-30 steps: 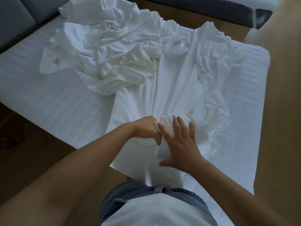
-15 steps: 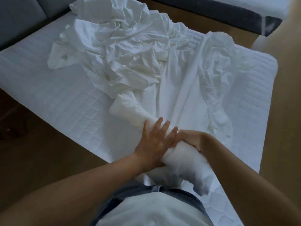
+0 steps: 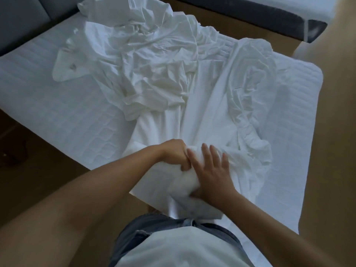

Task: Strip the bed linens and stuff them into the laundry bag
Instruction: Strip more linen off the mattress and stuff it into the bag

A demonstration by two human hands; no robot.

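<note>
A crumpled white bed sheet [image 3: 154,78] lies heaped across the quilted mattress [image 3: 57,112], with a long stretch drawn toward me and bunched at the near edge. My left hand [image 3: 176,154] grips the bunched end of the sheet, fingers curled into the cloth. My right hand [image 3: 210,170] lies just beside it on the same bunch, fingers spread over the top and thumb tucked under the fabric. No laundry bag is in view.
A grey headboard [image 3: 23,18] runs along the far left. Wooden floor [image 3: 38,180] shows left of the bed and on the right. A second bed with a dark base [image 3: 289,22] stands at the top right.
Half a second ago my left hand lay flat on the rolled sheet and the right gripped it; now the left grips and the right lies over it. More sheet is gathered at the near edge.
</note>
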